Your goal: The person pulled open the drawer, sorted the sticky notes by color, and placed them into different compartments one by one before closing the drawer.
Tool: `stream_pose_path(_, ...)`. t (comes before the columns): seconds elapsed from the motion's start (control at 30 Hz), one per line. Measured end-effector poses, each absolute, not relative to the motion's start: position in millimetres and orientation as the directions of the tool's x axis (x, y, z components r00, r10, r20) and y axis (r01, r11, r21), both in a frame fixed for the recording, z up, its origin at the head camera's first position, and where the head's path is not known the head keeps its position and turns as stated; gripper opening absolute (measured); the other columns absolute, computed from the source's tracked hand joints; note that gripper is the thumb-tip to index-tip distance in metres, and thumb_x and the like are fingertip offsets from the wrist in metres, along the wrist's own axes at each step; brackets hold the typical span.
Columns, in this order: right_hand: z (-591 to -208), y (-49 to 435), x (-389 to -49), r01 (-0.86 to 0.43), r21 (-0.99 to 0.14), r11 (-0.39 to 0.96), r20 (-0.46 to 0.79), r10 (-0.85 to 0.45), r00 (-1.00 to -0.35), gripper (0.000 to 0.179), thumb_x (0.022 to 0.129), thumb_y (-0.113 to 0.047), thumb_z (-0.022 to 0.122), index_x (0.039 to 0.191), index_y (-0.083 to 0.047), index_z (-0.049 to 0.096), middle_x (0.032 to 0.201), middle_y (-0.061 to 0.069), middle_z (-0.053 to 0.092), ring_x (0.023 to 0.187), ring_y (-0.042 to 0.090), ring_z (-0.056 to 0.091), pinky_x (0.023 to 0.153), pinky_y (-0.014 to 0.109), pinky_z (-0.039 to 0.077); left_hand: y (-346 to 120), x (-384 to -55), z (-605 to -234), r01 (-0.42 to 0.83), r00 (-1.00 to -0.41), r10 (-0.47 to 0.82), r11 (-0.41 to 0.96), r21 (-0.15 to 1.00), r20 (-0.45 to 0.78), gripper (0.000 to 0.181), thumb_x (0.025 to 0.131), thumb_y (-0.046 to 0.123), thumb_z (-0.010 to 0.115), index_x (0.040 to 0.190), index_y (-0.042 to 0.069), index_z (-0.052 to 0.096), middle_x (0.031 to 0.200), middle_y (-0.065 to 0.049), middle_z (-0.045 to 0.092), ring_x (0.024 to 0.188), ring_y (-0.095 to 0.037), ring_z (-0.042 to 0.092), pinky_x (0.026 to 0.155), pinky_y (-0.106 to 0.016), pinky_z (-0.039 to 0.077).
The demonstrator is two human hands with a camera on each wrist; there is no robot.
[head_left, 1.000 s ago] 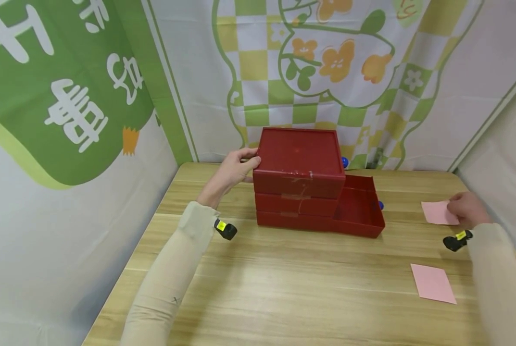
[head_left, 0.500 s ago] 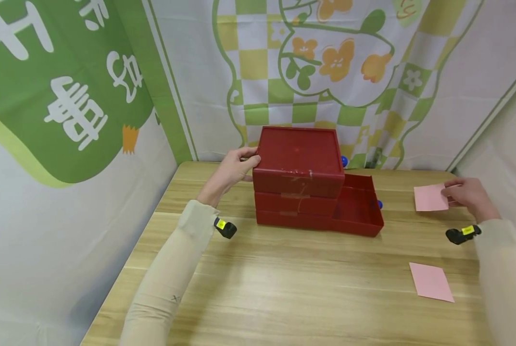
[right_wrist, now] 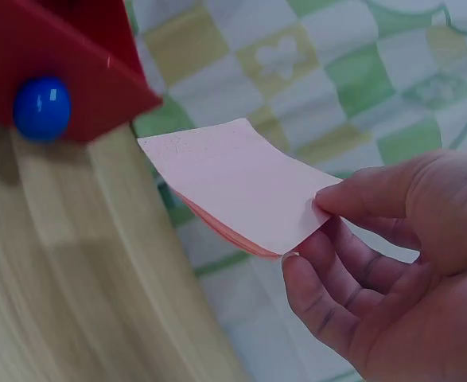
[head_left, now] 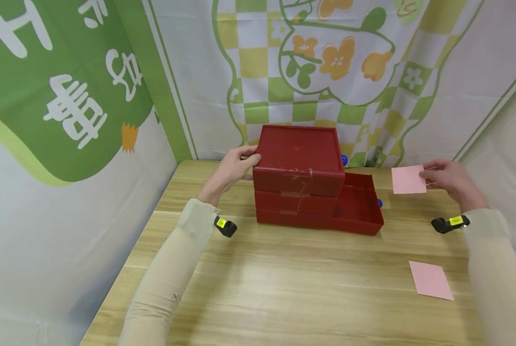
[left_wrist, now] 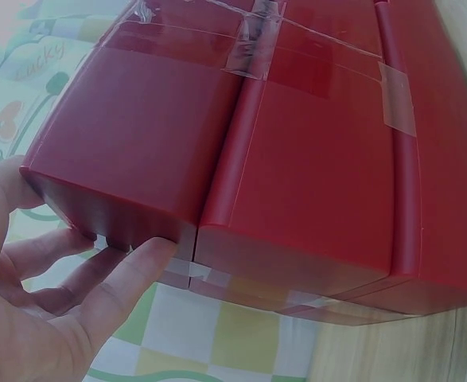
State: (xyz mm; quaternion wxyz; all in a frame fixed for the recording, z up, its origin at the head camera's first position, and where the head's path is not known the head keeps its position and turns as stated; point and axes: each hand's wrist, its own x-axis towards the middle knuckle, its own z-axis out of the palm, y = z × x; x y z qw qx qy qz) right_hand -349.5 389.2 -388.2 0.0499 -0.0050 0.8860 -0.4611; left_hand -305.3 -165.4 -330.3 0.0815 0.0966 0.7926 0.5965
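A red three-tier drawer box [head_left: 298, 149] stands on the table, its bottom drawer [head_left: 358, 206] pulled out to the right. My left hand [head_left: 232, 170] rests against the box's left side near the top, fingers spread; the left wrist view shows the fingertips touching the end of the top tier. Off to the right, my right hand [head_left: 452, 180] pinches one edge of a thin pink sticky note pad [right_wrist: 237, 187] between thumb and fingers. The pad is held up beyond the open drawer's right end, and stacked layers show along its edge.
Another pink sticky note [head_left: 432, 280] lies on the table [head_left: 309, 283] at the front right. Blue knobs stick out from the box's right side, one [right_wrist: 42, 109] on the pulled-out drawer. A patterned curtain [head_left: 258, 67] hangs behind the table.
My right hand has lifted the sticky note pad from the right of the table and carried it left and back toward the open drawer. The left hand stays on the box.
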Motion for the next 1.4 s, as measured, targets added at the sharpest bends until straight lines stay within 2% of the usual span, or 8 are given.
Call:
stream_pose_path(0.37, -380.0, 331.2, -356.2, -0.032, -0.869, 0.494, -0.035, -0.125, -0.992, 0.048, 0.097, -0.019, 0.061, 0.128, 0.014, 0.042, 0.078, -0.019, 0.061, 0.073, 0.000, 0.063, 0.066, 0.022, 0.060, -165.1, -305.4, -330.3, 0.057, -0.968, 0.249, 0.268, 0.962, -0.012, 0.050, 0.101, 0.023, 0.054, 0.149, 0.011, 0.042, 0.139, -0.012, 0.049, 0.122, -0.025, 0.051, 0.086, -0.040, 0.061)
stream_pose_path(0.67, -391.9, 294.7, -365.7, -0.021, -0.894, 0.448, -0.061, -0.168, -0.984, 0.038, 0.096, -0.010, 0.060, 0.122, 0.013, 0.044, 0.076, -0.013, 0.061, 0.070, 0.004, 0.063, 0.065, 0.025, 0.061, -164.5, -306.1, -330.1, 0.051, -0.970, 0.243, 0.268, 0.962, -0.016, 0.050, 0.101, 0.023, 0.054, 0.149, 0.011, 0.043, 0.139, -0.012, 0.049, 0.123, -0.025, 0.051, 0.084, -0.039, 0.061)
stream_pose_path(0.93, -398.9, 274.3, -368.1, 0.006, -0.909, 0.416, -0.092, -0.187, -0.978, 0.037, 0.096, -0.006, 0.059, 0.122, 0.015, 0.045, 0.075, -0.011, 0.061, 0.068, 0.005, 0.063, 0.064, 0.025, 0.061, -165.0, -305.0, -329.6, 0.055, -0.967, 0.255, 0.270, 0.961, -0.016, 0.051, 0.101, 0.023, 0.054, 0.149, 0.010, 0.042, 0.140, -0.014, 0.048, 0.124, -0.026, 0.050, 0.087, -0.041, 0.060)
stream_pose_path(1.17, -401.3, 270.3, -366.7, 0.006, -0.874, 0.486, -0.113, -0.190, -0.975, 0.042, 0.098, -0.010, 0.058, 0.129, 0.015, 0.044, 0.086, -0.001, 0.065, 0.072, 0.009, 0.066, 0.068, 0.030, 0.062, -164.4, -305.1, -329.6, 0.052, -0.967, 0.253, 0.271, 0.961, -0.019, 0.051, 0.102, 0.023, 0.053, 0.150, 0.010, 0.041, 0.143, -0.013, 0.046, 0.125, -0.026, 0.050, 0.088, -0.041, 0.060)
stream_pose_path(1.4, -399.5, 286.9, -355.2, -0.065, -0.819, 0.569, -0.092, -0.242, -0.966, 0.041, 0.099, -0.016, 0.057, 0.127, 0.014, 0.050, 0.089, -0.004, 0.066, 0.074, 0.007, 0.065, 0.068, 0.031, 0.061, -163.7, -303.5, -328.6, 0.056, -0.968, 0.251, 0.268, 0.962, -0.013, 0.050, 0.102, 0.022, 0.053, 0.149, 0.010, 0.042, 0.142, -0.013, 0.047, 0.123, -0.026, 0.051, 0.086, -0.039, 0.061)
